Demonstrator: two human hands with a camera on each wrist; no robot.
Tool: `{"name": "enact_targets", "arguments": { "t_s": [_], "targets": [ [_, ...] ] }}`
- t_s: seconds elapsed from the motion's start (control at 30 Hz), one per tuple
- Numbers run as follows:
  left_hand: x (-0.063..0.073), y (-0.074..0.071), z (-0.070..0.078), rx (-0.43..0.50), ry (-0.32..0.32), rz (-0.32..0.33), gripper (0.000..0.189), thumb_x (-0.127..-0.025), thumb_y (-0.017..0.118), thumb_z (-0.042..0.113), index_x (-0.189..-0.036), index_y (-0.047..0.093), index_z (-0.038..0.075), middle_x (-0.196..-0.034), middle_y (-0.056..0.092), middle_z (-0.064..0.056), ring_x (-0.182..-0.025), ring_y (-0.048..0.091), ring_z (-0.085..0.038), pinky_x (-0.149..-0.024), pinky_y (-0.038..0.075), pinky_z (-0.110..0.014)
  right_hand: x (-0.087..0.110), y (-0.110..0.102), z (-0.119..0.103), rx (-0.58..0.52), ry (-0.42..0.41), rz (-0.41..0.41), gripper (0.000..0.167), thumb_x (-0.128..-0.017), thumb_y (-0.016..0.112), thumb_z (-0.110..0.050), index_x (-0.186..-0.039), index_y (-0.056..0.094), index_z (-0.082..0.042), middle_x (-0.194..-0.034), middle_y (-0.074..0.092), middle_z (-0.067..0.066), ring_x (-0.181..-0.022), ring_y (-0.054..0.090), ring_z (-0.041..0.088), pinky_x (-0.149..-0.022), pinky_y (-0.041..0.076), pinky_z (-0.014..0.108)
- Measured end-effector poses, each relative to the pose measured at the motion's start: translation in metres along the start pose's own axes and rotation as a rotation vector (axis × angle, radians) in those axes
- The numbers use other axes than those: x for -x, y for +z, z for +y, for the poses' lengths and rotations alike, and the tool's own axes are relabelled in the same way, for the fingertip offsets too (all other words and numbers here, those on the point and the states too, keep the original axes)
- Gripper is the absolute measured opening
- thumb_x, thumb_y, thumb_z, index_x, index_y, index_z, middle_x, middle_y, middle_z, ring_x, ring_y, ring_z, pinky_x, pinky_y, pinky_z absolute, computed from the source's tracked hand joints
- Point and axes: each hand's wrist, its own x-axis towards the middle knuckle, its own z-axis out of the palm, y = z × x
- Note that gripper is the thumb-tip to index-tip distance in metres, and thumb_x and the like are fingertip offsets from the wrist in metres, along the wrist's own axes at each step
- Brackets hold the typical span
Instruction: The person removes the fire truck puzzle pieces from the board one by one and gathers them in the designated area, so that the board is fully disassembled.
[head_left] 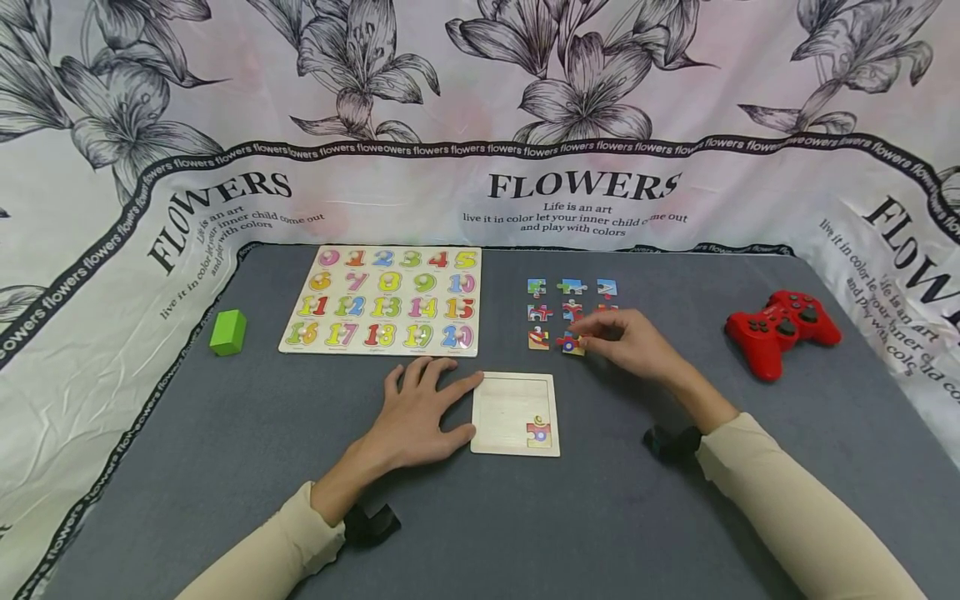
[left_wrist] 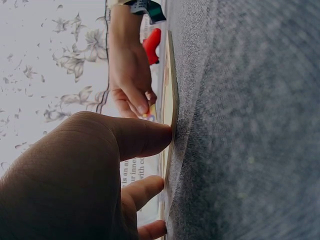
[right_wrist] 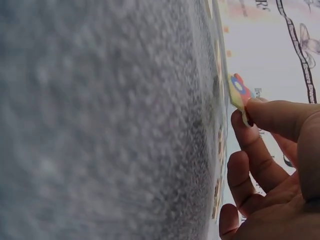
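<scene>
A square wooden puzzle tray [head_left: 506,408] lies in the middle of the table, with one puzzle piece [head_left: 538,433] in its lower right corner. My left hand [head_left: 420,412] has its fingers spread, and its thumb and index fingertip touch the tray's left edge. Between thumb and index finger, my right hand [head_left: 633,343] pinches a puzzle piece [right_wrist: 239,89] showing red, blue and yellow; it is tilted up off the table in the right wrist view. Other colourful puzzle pieces [head_left: 537,337] lie in rows behind the tray, some partly hidden by the right hand.
A number board [head_left: 378,325] lies behind the left hand. Far left stands a green block [head_left: 228,332]. To the right is a red game controller [head_left: 783,329]. A flower-printed cloth [head_left: 390,192] hangs behind the grey table [head_left: 225,467].
</scene>
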Motion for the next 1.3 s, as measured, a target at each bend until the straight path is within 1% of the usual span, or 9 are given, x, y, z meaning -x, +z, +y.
{"name": "enact_targets", "arguments": {
  "t_s": [0.23, 0.37, 0.47, 0.6, 0.7, 0.8, 0.9, 1.13, 1.3],
  "targets": [
    [0.000, 0.001, -0.001, 0.001, 0.003, -0.002, 0.067, -0.092, 0.064, 0.046, -0.155, 0.044, 0.035, -0.157, 0.038, -0.010, -0.150, 0.023, -0.038, -0.115, 0.010, -0.074, -0.004, -0.003, 0.004, 0.030, 0.040, -0.017, 0.023, -0.095, 0.070, -0.009, -0.117, 0.075, -0.005, -0.107, 0.074, 0.015, -0.081, 0.060, 0.007, -0.069, 0.048, 0.021],
    [0.000, 0.002, -0.002, -0.002, 0.000, -0.003, 0.067, -0.092, 0.064, 0.046, -0.155, 0.044, 0.035, -0.157, 0.038, -0.009, -0.149, 0.023, -0.038, -0.115, 0.010, -0.074, -0.005, -0.004, 0.006, 0.065, 0.054, -0.019, 0.024, -0.096, 0.070, -0.011, -0.119, 0.075, -0.006, -0.109, 0.074, 0.014, -0.083, 0.062, 0.007, -0.071, 0.049, 0.021],
    [0.000, 0.002, -0.002, -0.008, -0.003, -0.004, 0.067, -0.092, 0.063, 0.046, -0.155, 0.044, 0.036, -0.157, 0.038, -0.009, -0.149, 0.023, -0.037, -0.116, 0.010, -0.074, -0.005, -0.004, 0.007, 0.106, 0.049, -0.017, 0.027, -0.095, 0.072, -0.012, -0.121, 0.075, -0.008, -0.107, 0.074, 0.012, -0.081, 0.061, 0.010, -0.070, 0.049, 0.023],
    [-0.001, 0.001, -0.001, -0.011, -0.004, -0.005, 0.067, -0.092, 0.063, 0.046, -0.155, 0.044, 0.036, -0.157, 0.038, -0.008, -0.149, 0.023, -0.036, -0.116, 0.010, -0.074, -0.003, -0.005, 0.008, 0.146, 0.054, -0.029, 0.037, -0.089, 0.079, -0.016, -0.125, 0.073, -0.011, -0.103, 0.072, 0.008, -0.080, 0.055, 0.016, -0.069, 0.044, 0.026],
    [-0.001, 0.001, -0.001, -0.011, -0.002, -0.005, 0.067, -0.092, 0.063, 0.046, -0.155, 0.044, 0.036, -0.157, 0.038, -0.008, -0.149, 0.023, -0.036, -0.116, 0.010, -0.074, -0.002, -0.005, 0.008, 0.147, 0.054, -0.040, 0.041, -0.086, 0.082, -0.017, -0.126, 0.072, -0.011, -0.103, 0.070, 0.008, -0.082, 0.052, 0.017, -0.069, 0.041, 0.027],
    [0.000, 0.001, -0.001, -0.012, -0.001, -0.003, 0.066, -0.092, 0.063, 0.046, -0.155, 0.044, 0.036, -0.157, 0.038, -0.008, -0.149, 0.024, -0.036, -0.116, 0.010, -0.074, -0.001, -0.004, 0.009, 0.152, 0.036, -0.034, 0.039, -0.086, 0.082, -0.016, -0.124, 0.073, -0.010, -0.101, 0.070, 0.008, -0.081, 0.052, 0.017, -0.069, 0.040, 0.027],
    [0.000, 0.001, -0.001, -0.014, 0.001, -0.001, 0.066, -0.092, 0.063, 0.046, -0.155, 0.044, 0.036, -0.157, 0.038, -0.008, -0.149, 0.024, -0.035, -0.116, 0.011, -0.073, -0.002, -0.002, 0.010, 0.171, 0.021, -0.019, 0.036, -0.087, 0.081, -0.016, -0.122, 0.075, -0.012, -0.099, 0.071, 0.006, -0.080, 0.052, 0.016, -0.072, 0.037, 0.030],
    [0.000, 0.001, -0.001, -0.010, 0.001, -0.001, 0.066, -0.092, 0.063, 0.046, -0.155, 0.044, 0.036, -0.157, 0.038, -0.008, -0.149, 0.024, -0.036, -0.116, 0.010, -0.073, -0.004, 0.000, 0.011, 0.193, -0.008, 0.002, 0.034, -0.087, 0.081, -0.016, -0.121, 0.075, -0.012, -0.093, 0.067, 0.006, -0.078, 0.049, 0.018, -0.077, 0.023, 0.038],
    [-0.001, 0.001, -0.002, -0.010, -0.002, -0.003, 0.066, -0.092, 0.063, 0.046, -0.155, 0.044, 0.036, -0.157, 0.038, -0.008, -0.149, 0.023, -0.036, -0.116, 0.010, -0.073, -0.004, 0.001, 0.011, 0.215, -0.007, 0.008, 0.034, -0.089, 0.080, -0.018, -0.122, 0.075, -0.013, -0.100, 0.069, 0.007, -0.079, 0.049, 0.019, -0.078, 0.019, 0.041]
  ]
}}
